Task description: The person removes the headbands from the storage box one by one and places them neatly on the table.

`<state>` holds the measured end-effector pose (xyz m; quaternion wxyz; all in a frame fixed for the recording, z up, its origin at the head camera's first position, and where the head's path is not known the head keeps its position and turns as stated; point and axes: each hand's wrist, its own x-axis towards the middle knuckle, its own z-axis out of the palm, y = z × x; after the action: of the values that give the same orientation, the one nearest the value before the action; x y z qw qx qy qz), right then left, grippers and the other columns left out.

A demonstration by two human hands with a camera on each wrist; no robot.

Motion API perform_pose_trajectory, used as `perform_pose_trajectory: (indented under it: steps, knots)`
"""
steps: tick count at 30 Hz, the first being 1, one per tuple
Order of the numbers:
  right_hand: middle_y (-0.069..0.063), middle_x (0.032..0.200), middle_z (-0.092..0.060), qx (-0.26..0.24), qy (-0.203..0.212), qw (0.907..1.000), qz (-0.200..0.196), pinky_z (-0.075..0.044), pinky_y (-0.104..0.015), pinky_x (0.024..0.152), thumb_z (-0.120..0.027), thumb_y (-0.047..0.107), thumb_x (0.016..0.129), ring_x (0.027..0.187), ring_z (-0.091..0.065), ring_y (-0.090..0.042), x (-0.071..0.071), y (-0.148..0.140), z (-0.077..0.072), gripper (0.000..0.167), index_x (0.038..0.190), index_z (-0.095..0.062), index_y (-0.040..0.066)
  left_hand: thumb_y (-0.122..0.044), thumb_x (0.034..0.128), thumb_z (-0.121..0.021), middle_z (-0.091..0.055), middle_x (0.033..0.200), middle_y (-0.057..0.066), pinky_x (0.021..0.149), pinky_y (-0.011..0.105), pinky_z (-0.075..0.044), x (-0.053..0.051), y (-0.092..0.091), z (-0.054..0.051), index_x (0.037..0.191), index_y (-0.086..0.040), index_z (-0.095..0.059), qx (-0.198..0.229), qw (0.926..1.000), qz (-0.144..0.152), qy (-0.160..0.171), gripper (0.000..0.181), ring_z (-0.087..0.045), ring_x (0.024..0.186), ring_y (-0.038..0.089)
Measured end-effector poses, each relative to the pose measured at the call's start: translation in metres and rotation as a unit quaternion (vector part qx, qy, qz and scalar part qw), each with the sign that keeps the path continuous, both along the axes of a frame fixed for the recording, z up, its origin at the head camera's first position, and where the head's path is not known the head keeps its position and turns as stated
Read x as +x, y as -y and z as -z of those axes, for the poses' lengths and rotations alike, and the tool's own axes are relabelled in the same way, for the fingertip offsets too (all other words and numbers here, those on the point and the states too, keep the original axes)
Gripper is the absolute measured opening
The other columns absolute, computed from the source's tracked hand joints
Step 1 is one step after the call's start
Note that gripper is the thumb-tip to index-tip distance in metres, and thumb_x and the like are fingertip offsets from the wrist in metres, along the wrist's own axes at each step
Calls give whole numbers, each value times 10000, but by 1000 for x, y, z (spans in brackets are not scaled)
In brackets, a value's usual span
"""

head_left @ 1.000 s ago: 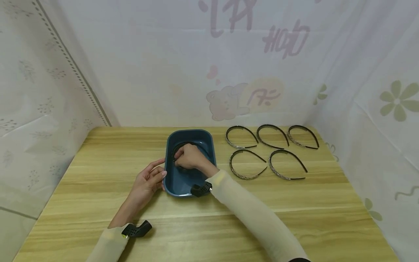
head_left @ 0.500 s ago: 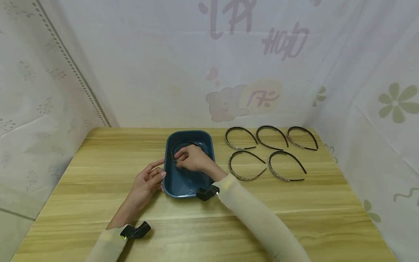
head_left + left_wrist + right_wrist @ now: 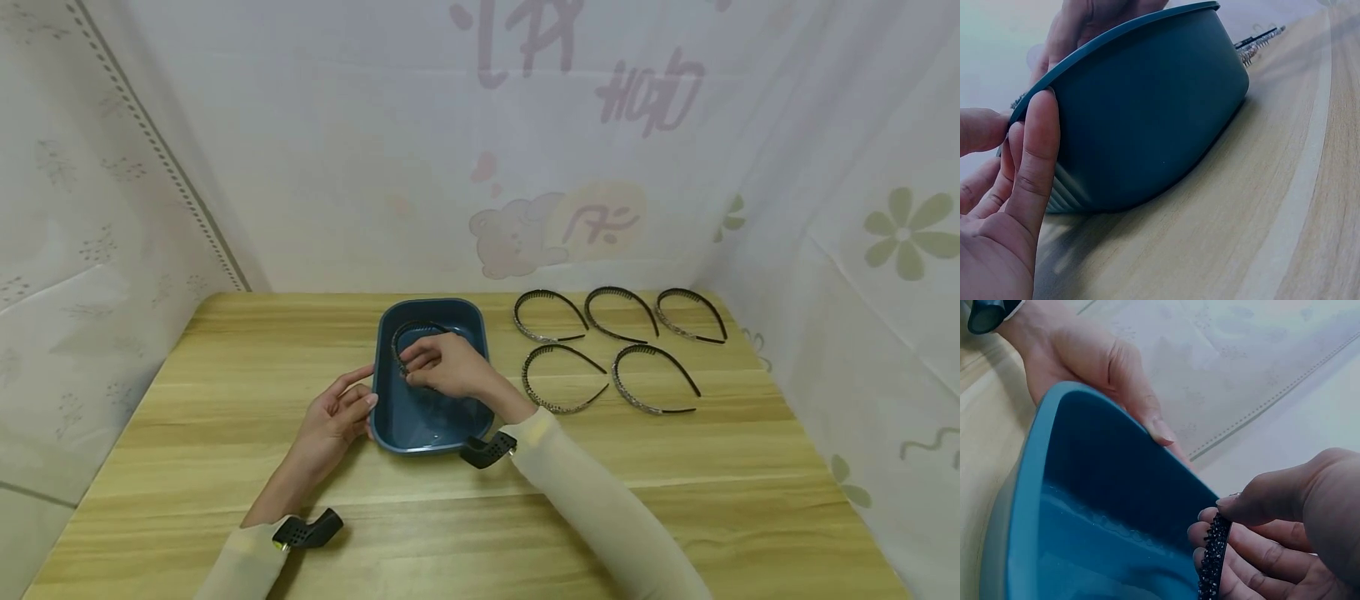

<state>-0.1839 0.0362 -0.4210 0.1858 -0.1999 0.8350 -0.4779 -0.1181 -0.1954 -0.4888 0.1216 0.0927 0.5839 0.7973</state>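
Observation:
A deep blue plastic bin (image 3: 427, 421) stands on the wooden table. In it, my right hand (image 3: 453, 367) pinches a dark toothed headband (image 3: 394, 346) between thumb and fingers. The right wrist view shows the thumb on the edge of the headband's beaded, glittery side (image 3: 1212, 565), with the fingertips behind it. My left hand (image 3: 330, 425) rests against the bin's left side from outside. In the left wrist view its thumb (image 3: 1041, 137) presses just under the rim, other fingers beside it. Part of the headband is hidden behind my right hand.
Several similar headbands lie in two rows right of the bin, among them a front-row one (image 3: 628, 393) and a back-row one (image 3: 666, 323). A patterned white cloth (image 3: 337, 167) hangs behind the wooden table (image 3: 420, 533) and at both sides.
My right hand has drawn slightly right and toward me inside the bin, and more of the headband's curve shows. My left hand stays at the bin's side.

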Motion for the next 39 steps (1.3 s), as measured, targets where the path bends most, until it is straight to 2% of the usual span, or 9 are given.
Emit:
perform_pose_trajectory:
  steps: [11, 21, 31, 39]
  knots:
    - [-51, 1103, -765, -409, -85, 9989, -223, -586, -224, 795, -735, 134, 951, 968, -722, -100, 6, -10, -10, 293, 1241, -709, 101, -67, 1045, -578, -663, 982, -43, 643, 221, -591, -2, 0, -1, 1511, -44, -404, -10, 10000, 28, 47, 498, -635, 755, 62]
    - [-40, 1115, -759, -618, -195, 9974, -326, -590, -229, 828, -704, 112, 972, 985, -716, -84, 15, -18, -21, 301, 1273, -693, 106, -50, 1054, -552, -655, 953, -62, 633, 220, -585, 1, -4, 3, 1496, -63, -420, 59, 10000, 48, 55, 462, -627, 738, 56]
    - [-99, 1171, -745, -1027, -268, 9937, -346, -604, -266, 880, -672, 86, 994, 1027, -726, -157, 15, -32, -31, 327, 1319, -647, 59, -34, 1052, -546, -662, 942, -64, 621, 219, -582, -1, -3, 1, 1484, -72, -436, 55, 10000, -41, -6, 448, -627, 724, 59]
    - [-179, 1211, -716, -1407, -88, 9895, -321, -600, -287, 913, -640, 63, 1006, 1059, -725, -218, 16, -45, -40, 353, 1357, -614, 35, -40, 1049, -557, -667, 953, -62, 622, 218, -582, 1, -1, 1, 1498, -53, -420, 29, 10000, -58, -22, 470, -628, 727, 59]
